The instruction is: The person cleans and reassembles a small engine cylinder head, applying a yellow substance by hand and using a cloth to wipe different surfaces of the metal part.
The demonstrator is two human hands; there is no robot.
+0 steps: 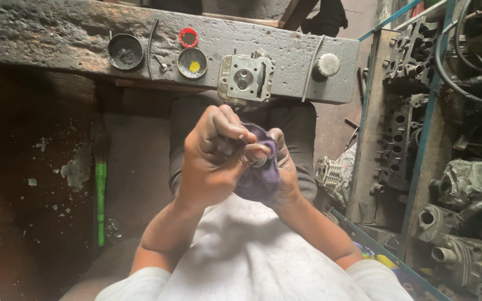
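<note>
My left hand [210, 159] fingers pinch small metal part [258, 161] against purple rag [260, 181]; right hand [283, 167] cups rag from 3 o'clock. Wiping appears underway. Cylinder head [245, 78] waits on bench [57, 33], 12 o'clock.

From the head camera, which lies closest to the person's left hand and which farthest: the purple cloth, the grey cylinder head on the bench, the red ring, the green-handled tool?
Measured from the left hand:
1. Purple cloth, touching it, just to the right.
2. Grey cylinder head, on the bench edge straight above.
3. Red ring, farther back on the bench.
The green-handled tool, low on the left, is too close to the ring to rank.
</note>
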